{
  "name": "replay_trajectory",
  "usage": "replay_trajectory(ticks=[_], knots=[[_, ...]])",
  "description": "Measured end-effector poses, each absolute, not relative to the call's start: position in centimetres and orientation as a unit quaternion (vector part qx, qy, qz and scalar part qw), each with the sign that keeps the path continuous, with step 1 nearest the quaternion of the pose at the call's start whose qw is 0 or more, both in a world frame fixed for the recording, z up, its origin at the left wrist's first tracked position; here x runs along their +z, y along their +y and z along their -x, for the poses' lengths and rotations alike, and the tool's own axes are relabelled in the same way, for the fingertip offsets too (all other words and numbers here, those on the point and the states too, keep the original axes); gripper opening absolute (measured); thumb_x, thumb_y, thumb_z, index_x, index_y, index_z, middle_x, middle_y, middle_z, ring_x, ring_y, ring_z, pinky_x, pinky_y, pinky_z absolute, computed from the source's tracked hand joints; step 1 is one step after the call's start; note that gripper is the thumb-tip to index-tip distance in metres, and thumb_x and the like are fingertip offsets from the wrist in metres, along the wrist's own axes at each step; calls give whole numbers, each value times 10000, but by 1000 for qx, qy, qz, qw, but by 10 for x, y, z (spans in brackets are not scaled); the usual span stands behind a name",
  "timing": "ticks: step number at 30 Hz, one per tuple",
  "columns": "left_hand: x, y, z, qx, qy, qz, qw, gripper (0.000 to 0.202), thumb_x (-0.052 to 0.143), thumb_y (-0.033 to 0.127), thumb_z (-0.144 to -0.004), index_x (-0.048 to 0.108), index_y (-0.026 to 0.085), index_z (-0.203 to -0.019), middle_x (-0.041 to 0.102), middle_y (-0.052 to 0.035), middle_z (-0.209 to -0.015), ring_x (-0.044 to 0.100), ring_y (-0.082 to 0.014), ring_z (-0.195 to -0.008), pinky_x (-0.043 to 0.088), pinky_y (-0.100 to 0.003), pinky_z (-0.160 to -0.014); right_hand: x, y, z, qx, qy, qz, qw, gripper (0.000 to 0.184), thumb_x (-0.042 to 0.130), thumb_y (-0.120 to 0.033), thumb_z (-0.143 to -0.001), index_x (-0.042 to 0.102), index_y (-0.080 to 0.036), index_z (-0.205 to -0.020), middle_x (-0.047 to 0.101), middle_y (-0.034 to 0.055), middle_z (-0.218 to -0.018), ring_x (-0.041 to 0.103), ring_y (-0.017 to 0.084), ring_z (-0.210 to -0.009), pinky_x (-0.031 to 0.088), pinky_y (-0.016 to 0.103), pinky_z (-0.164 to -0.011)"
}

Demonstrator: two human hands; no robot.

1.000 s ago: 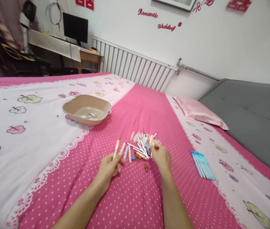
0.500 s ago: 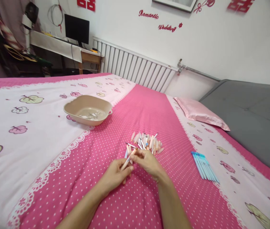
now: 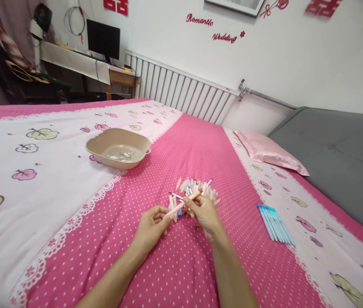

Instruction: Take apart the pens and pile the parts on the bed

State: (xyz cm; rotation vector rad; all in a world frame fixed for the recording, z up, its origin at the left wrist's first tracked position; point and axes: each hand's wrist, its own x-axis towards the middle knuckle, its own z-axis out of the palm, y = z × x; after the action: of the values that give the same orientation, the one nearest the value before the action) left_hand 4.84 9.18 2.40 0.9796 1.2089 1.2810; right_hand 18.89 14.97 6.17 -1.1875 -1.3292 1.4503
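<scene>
Between my two hands is a slim pale pink pen point(image 3: 178, 208) with an orange-tan end pointing up and to the right. My left hand point(image 3: 152, 223) pinches its lower end, and my right hand point(image 3: 203, 213) grips it near the orange-tan end. Just beyond my fingers lies a pile of pen parts point(image 3: 197, 185), pale pink pieces mixed with thin dark-tipped refills. Small brown and blue pieces point(image 3: 180, 212) show beneath the pen, partly hidden by my hands.
A beige plastic basin point(image 3: 117, 143) with small white and grey bits inside stands on the bed at the left. Several light blue pens point(image 3: 275, 224) lie in a row at the right. Behind them are a pink pillow point(image 3: 271, 153) and a grey headboard point(image 3: 335, 158).
My right hand has shifted slightly right, and the pen now stretches out longer between my hands, its orange-tan end higher and farther right. The basin and the blue pens have stayed put.
</scene>
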Motion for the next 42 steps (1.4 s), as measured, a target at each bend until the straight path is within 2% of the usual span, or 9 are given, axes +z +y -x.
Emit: replay_trajectory(ticks=[6, 15, 23, 27, 30, 33, 36, 40, 42], knots=[[21, 91, -48, 517, 523, -407, 542, 334, 628, 448, -658, 581, 125, -727, 558, 18, -531, 416, -39, -346, 299, -154, -349, 56, 151, -189, 583, -519, 457, 426, 335, 724, -415, -569, 591, -118, -650, 498, -46, -460, 422, 69, -421, 314, 197, -437], [21, 91, -48, 519, 504, -375, 580, 428, 515, 547, -702, 573, 126, -652, 557, 2, -448, 419, -55, -298, 260, -159, -308, 56, 150, -187, 592, -500, 448, 445, 321, 733, -394, -560, 585, -129, -666, 496, -53, -485, 397, 52, -414, 285, 179, -411], [23, 91, -47, 529, 495, -363, 586, 500, 443, 597, -731, 542, 121, -613, 566, -23, -459, 446, -66, -317, 292, -158, -316, 56, 151, -188, 620, -499, 420, 436, 310, 707, -389, -617, 605, -117, -725, 512, -39, -541, 416, 43, -446, 303, 158, -415], [30, 91, -48, 574, 501, -363, 536, 403, 630, 489, -638, 545, 151, -840, 612, 6, -618, 464, -64, -381, 327, -167, -359, 55, 153, -189, 615, -483, 431, 450, 348, 713, -413, -599, 604, -113, -737, 488, -47, -514, 403, 46, -431, 299, 162, -399], [34, 91, -48, 594, 516, -390, 478, 367, 737, 352, -532, 566, 147, -785, 599, 18, -609, 489, -69, -458, 353, -166, -430, 55, 153, -189, 619, -477, 431, 451, 353, 712, -417, -598, 601, -116, -745, 478, -53, -510, 401, 46, -430, 296, 163, -401], [30, 91, -47, 583, 521, -415, 466, 289, 654, 412, -634, 580, 143, -705, 575, 18, -540, 467, -68, -431, 330, -169, -419, 56, 152, -189, 623, -479, 425, 449, 344, 707, -412, -608, 609, -119, -760, 482, -52, -526, 404, 43, -440, 296, 162, -408], [22, 91, -45, 552, 527, -421, 490, 385, 500, 508, -743, 569, 142, -648, 546, 11, -453, 429, -69, -352, 304, -178, -380, 56, 152, -189, 627, -478, 417, 452, 341, 708, -403, -612, 614, -120, -775, 482, -52, -536, 407, 42, -447, 297, 161, -411], [17, 92, -45, 539, 531, -387, 528, 473, 429, 554, -764, 543, 140, -566, 534, -6, -417, 419, -70, -322, 281, -179, -357, 56, 152, -188, 626, -479, 419, 450, 343, 707, -400, -618, 607, -116, -781, 478, -55, -520, 404, 38, -435, 280, 151, -396], [19, 91, -45, 551, 526, -387, 519, 441, 447, 537, -765, 563, 137, -622, 557, -4, -463, 426, -67, -338, 291, -178, -366, 56, 152, -187, 624, -479, 423, 451, 347, 708, -403, -616, 603, -116, -779, 483, -55, -516, 399, 37, -429, 275, 149, -390]])
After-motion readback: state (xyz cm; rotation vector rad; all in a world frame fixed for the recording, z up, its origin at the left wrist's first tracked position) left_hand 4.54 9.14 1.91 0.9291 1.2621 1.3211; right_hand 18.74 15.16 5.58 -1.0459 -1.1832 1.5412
